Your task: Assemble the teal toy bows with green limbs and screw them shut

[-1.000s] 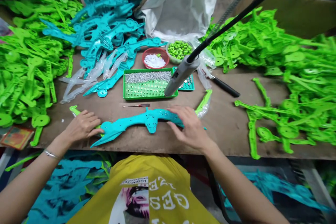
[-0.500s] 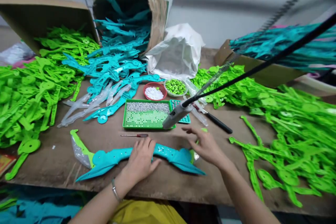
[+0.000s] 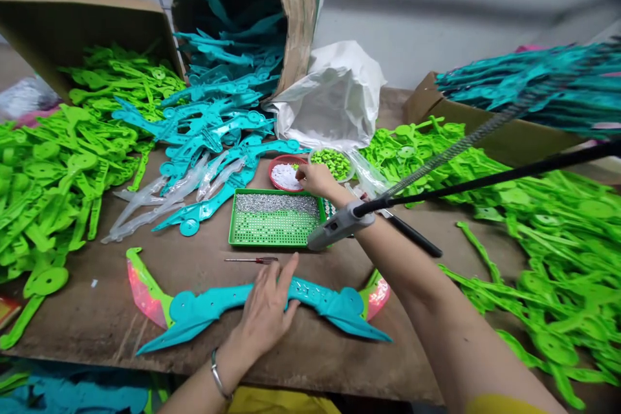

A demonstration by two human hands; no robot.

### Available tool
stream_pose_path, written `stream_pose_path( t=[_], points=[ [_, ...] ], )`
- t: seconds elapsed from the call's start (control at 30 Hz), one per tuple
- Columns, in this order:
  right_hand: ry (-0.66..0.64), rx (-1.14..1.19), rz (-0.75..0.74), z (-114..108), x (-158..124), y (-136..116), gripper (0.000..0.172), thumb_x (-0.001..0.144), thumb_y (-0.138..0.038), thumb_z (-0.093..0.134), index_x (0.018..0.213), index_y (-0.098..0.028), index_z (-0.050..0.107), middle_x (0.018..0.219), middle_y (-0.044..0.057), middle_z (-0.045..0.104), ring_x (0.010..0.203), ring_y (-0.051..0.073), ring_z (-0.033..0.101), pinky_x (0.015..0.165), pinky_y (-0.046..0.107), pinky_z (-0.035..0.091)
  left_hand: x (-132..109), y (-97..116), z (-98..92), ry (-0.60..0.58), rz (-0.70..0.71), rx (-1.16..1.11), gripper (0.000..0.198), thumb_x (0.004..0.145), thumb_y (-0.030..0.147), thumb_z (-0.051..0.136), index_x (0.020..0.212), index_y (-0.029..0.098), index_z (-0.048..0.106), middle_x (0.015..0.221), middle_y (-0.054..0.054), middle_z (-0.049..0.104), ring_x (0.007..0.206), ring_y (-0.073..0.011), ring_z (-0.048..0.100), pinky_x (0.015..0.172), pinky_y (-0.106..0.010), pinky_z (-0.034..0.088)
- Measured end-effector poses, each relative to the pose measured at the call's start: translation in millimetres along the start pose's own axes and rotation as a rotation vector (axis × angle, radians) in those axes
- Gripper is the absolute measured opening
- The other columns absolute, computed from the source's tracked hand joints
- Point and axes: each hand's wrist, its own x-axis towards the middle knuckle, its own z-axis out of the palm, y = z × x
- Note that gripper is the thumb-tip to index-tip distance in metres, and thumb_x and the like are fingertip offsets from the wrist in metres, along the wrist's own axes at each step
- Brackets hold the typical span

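Note:
A teal bow-shaped plastic piece (image 3: 218, 294) lies near the table's front edge, with green tips (image 3: 150, 286) carrying shiny, reddish clear parts at both ends. My left hand (image 3: 266, 310) rests on its middle, fingers spread. Farther back, my right hand (image 3: 315, 179) reaches over the right rim of a red basket (image 3: 285, 173) of small white pieces, fingertips bent down at them. Whatever those fingertips hold, if anything, is too small to make out. Beside that hand stands a round bowl of small green pieces (image 3: 332, 162).
A green tray of metal bits (image 3: 276, 242) sits mid-table behind a small screwdriver (image 3: 250, 261). The grey electric driver (image 3: 339, 226) hangs beside my right forearm. Green parts (image 3: 48, 155) pile up on both sides; teal parts (image 3: 233, 77) spill from a box.
My right hand has moved from the bow's right end up to the red basket. The hanging driver has shifted right. My left hand stays on the teal piece, with its fingers more raised.

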Motion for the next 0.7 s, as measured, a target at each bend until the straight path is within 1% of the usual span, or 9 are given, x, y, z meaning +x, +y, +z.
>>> stream_pose_path(
  t=[0.1,0.2,0.27,0.4,0.53,0.7],
  points=[
    [-0.020,-0.084,-0.002,7.9,11.2,-2.3,0.022,0.070,-0.009,0.060,0.085,-0.018,0.072,0.085,0.010,0.072,0.083,0.023,0.062,0.075,0.034,0.035,0.4,-1.2,0.6,-0.001,-0.013,-0.030,0.089,0.083,0.019,0.064,0.155,0.023,0.012,0.128,-0.014,0.054,0.116,-0.0312,0.054,0.098,-0.047,0.049],
    [-0.027,-0.133,-0.013,13.9,16.4,-4.7,0.021,0.071,-0.011,0.060,0.086,-0.018,0.072,0.086,0.010,0.072,0.084,0.023,0.061,0.077,0.035,0.032,0.7,-1.7,0.9,-0.003,0.013,-0.014,0.081,0.084,0.027,0.064,0.152,0.017,0.021,0.124,-0.015,0.058,0.114,-0.0322,0.055,0.102,-0.052,0.045],
    [-0.030,-0.151,-0.026,16.2,18.5,-6.2,0.021,0.073,-0.012,0.058,0.088,-0.018,0.071,0.088,0.010,0.072,0.085,0.023,0.060,0.078,0.036,0.032,0.4,-1.2,1.4,0.002,0.011,0.014,0.076,0.085,0.032,0.064,0.149,0.015,0.028,0.120,-0.014,0.061,0.111,-0.0333,0.055,0.103,-0.055,0.043],
    [-0.049,-0.168,-0.053,14.4,20.5,-5.3,0.024,0.072,-0.012,0.059,0.093,-0.017,0.071,0.092,0.012,0.073,0.085,0.023,0.061,0.078,0.035,0.034,-0.2,1.0,4.3,0.051,-0.016,0.055,0.072,0.085,0.036,0.063,0.146,0.013,0.033,0.118,-0.015,0.062,0.113,-0.0353,0.054,0.106,-0.058,0.040],
    [-0.063,-0.173,-0.028,7.2,16.6,0.6,0.028,0.069,-0.007,0.060,0.091,-0.016,0.074,0.089,0.012,0.073,0.081,0.022,0.062,0.072,0.033,0.038,0.1,2.3,8.0,0.085,-0.012,0.078,0.068,0.085,0.035,0.063,0.142,0.009,0.037,0.117,-0.017,0.061,0.114,-0.0354,0.055,0.109,-0.059,0.039],
    [-0.013,-0.117,0.024,1.2,2.7,3.8,0.025,0.075,-0.010,0.057,0.089,-0.015,0.077,0.086,0.012,0.073,0.079,0.021,0.064,0.070,0.032,0.042,0.3,1.1,5.1,0.082,0.034,0.069,0.060,0.086,0.031,0.061,0.138,0.010,0.038,0.113,-0.016,0.062,0.112,-0.0332,0.057,0.108,-0.059,0.040]
  ],
)
